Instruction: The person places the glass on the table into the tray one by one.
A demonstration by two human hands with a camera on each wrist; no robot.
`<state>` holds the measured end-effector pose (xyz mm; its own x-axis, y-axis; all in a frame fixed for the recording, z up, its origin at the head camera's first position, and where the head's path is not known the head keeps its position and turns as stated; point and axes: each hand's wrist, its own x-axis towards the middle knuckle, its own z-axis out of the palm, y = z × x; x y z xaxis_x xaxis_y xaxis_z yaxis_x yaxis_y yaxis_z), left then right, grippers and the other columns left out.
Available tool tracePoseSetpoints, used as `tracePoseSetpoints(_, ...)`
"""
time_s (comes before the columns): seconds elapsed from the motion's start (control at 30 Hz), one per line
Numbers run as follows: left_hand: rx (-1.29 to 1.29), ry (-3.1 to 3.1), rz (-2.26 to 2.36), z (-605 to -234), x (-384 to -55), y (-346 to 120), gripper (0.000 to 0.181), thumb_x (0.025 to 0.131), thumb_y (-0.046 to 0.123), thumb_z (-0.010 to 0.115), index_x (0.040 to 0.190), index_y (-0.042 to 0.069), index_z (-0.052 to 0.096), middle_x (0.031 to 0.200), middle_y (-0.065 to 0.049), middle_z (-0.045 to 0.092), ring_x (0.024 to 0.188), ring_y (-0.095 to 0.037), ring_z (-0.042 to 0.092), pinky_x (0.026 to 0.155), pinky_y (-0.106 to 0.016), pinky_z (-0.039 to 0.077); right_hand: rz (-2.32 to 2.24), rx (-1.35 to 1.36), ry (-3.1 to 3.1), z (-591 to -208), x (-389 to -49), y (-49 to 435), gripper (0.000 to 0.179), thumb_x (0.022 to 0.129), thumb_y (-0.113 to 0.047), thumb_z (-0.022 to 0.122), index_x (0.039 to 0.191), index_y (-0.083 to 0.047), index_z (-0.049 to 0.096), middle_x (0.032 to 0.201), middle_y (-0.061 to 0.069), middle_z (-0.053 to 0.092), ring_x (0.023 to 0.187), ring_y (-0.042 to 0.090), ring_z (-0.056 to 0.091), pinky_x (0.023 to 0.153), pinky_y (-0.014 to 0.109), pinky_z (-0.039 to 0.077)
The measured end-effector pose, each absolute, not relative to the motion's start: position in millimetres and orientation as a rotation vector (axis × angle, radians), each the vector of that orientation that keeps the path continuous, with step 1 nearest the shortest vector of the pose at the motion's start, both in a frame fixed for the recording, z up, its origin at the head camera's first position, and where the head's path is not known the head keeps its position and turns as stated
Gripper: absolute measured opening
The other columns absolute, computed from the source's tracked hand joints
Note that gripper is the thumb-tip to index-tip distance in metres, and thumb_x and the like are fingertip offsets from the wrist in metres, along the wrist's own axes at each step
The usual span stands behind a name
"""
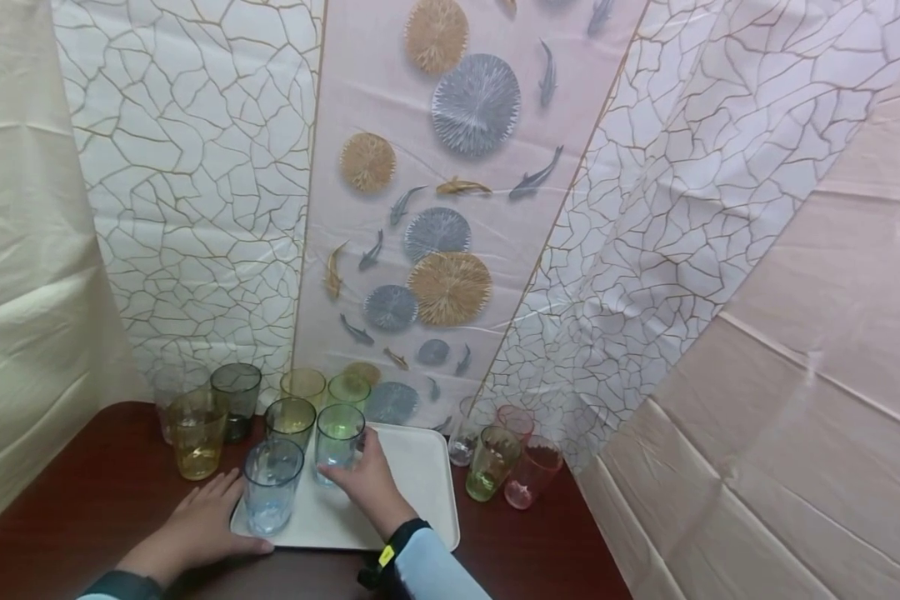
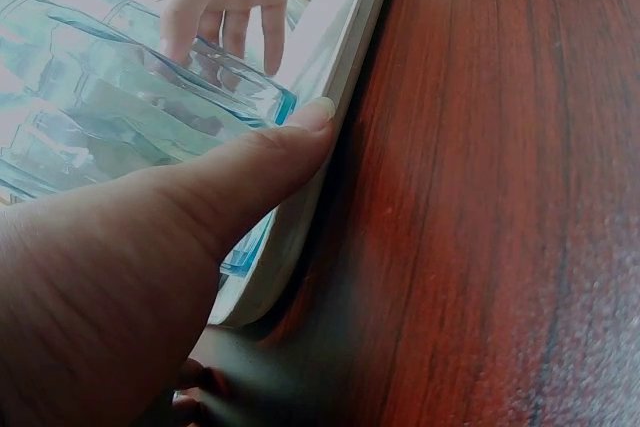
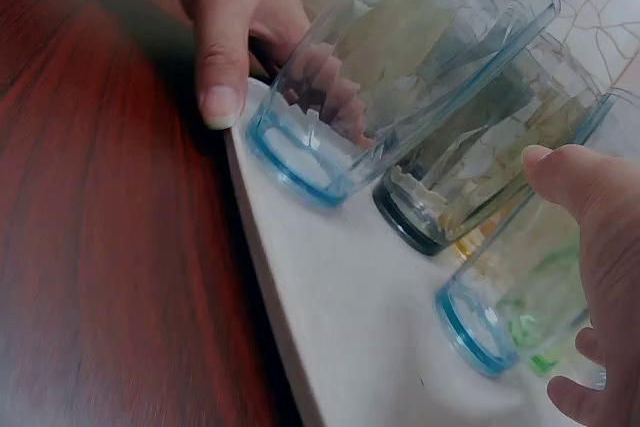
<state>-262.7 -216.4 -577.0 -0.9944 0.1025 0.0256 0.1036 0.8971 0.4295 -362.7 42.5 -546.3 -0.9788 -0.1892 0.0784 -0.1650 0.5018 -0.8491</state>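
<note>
My right hand point(image 1: 373, 485) holds a clear blue glass point(image 1: 332, 454) over the middle of a white tray point(image 1: 416, 479), with thumb and fingers on opposite sides of it. The base point(image 3: 475, 332) of that glass appears to be on the tray. A second blue glass point(image 1: 270, 504) stands at the tray's front left corner. Beside it, my left hand point(image 1: 198, 525) touches that corner; its thumb point(image 2: 270, 162) lies along the front rim and its fingers stretch forward. Behind the blue glasses stand a grey-tinted glass point(image 3: 455, 162), a yellow glass point(image 1: 303, 383) and a green glass point(image 1: 350, 386).
Left of the tray, an amber glass point(image 1: 197, 442), a dark grey glass point(image 1: 237, 400) and a clear glass point(image 1: 167, 400) stand on the brown table point(image 1: 60, 492). To the right are a green glass point(image 1: 487, 471), pinkish glasses point(image 1: 532, 479) and a clear glass point(image 1: 462, 442). Patterned cloth hangs behind.
</note>
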Motion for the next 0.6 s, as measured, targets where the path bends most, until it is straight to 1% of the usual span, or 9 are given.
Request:
tracePoseSetpoints(0.07,-0.164,-3.062,-0.694,-577,-264,-217,0.138,0.063,0.09,0.07,0.15,-0.014,0.045,0.155,-0.043,0.031,0.14,-0.061,0.027,0.111,-0.078,0.022,-1.505,-0.319,2.706,-545,-360,52,0.103,0.079,-0.056,0.085,0.16,-0.017,0.035,0.151,0.007,0.052,0.138,0.025,0.048,0.11,0.049,0.046)
tracePoseSetpoints(0.17,-0.169,-3.07,-0.69,-579,-265,-219,0.137,0.064,0.09,0.069,0.15,-0.014,0.044,0.156,-0.043,0.031,0.14,-0.061,0.026,0.11,-0.079,0.022,-1.48,-0.306,2.722,-543,-354,69,0.103,0.08,-0.057,0.084,0.161,-0.018,0.034,0.152,0.009,0.051,0.139,0.026,0.047,0.109,0.05,0.047)
tracePoseSetpoints(0.3,-0.17,-3.076,-0.685,-579,-265,-220,0.137,0.065,0.089,0.07,0.151,-0.015,0.043,0.156,-0.043,0.031,0.141,-0.061,0.026,0.11,-0.079,0.022,-1.468,-0.317,2.761,-540,-342,101,0.104,0.079,-0.061,0.083,0.161,-0.016,0.036,0.153,0.009,0.051,0.14,0.027,0.046,0.111,0.051,0.045)
tracePoseSetpoints(0.33,-0.174,-3.073,-0.682,-579,-265,-220,0.137,0.065,0.088,0.07,0.15,-0.015,0.043,0.155,-0.043,0.031,0.14,-0.061,0.026,0.11,-0.079,0.022,-1.483,-0.344,2.773,-540,-339,112,0.103,0.08,-0.059,0.083,0.16,-0.014,0.037,0.152,0.012,0.052,0.139,0.029,0.047,0.111,0.053,0.045)
tracePoseSetpoints(0.43,-0.179,-3.073,-0.683,-580,-265,-219,0.137,0.065,0.088,0.07,0.151,-0.015,0.043,0.156,-0.043,0.031,0.14,-0.061,0.026,0.11,-0.079,0.022,-1.541,-0.417,2.826,-540,-329,146,0.094,0.083,-0.055,0.082,0.155,-0.009,0.043,0.147,0.015,0.056,0.135,0.032,0.051,0.109,0.055,0.046)
tracePoseSetpoints(0.53,-0.179,-3.08,-0.68,-581,-266,-218,0.137,0.065,0.089,0.069,0.151,-0.015,0.042,0.156,-0.043,0.03,0.141,-0.061,0.025,0.11,-0.079,0.022,-1.664,-0.452,2.858,-541,-320,181,0.079,0.087,-0.042,0.083,0.148,-0.006,0.05,0.14,0.019,0.061,0.128,0.036,0.056,0.106,0.057,0.048)
tracePoseSetpoints(0.6,-0.171,-3.087,-0.684,-581,-266,-218,0.137,0.065,0.089,0.069,0.151,-0.015,0.042,0.156,-0.043,0.029,0.141,-0.061,0.025,0.111,-0.078,0.021,-1.758,-0.385,2.885,-542,-315,204,0.068,0.087,-0.037,0.084,0.141,-0.006,0.055,0.132,0.018,0.065,0.121,0.033,0.062,0.102,0.053,0.052)
